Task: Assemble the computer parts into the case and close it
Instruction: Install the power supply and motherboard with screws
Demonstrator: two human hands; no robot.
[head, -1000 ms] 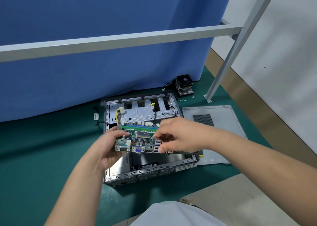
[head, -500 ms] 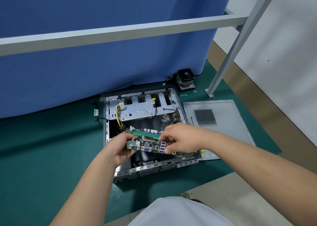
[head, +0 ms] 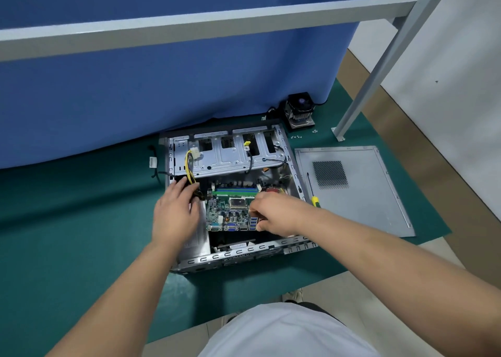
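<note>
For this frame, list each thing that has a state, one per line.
Case: open, lying on its side.
Side panel: off, flat on the mat beside the case.
Motherboard: inside the case.
Screwdriver: lying on the panel, unused.
Cooler: not fitted, on the mat behind the case.
Screws: loose on the mat.
Left hand: fingers at the yellow cables; grip unclear.
Right hand: curled on the motherboard's edge.

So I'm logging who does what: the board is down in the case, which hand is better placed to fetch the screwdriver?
Right. The right hand is at the board's right edge, nearest the screwdriver lying just outside the case. The left hand is on the far side by the cables.
</note>
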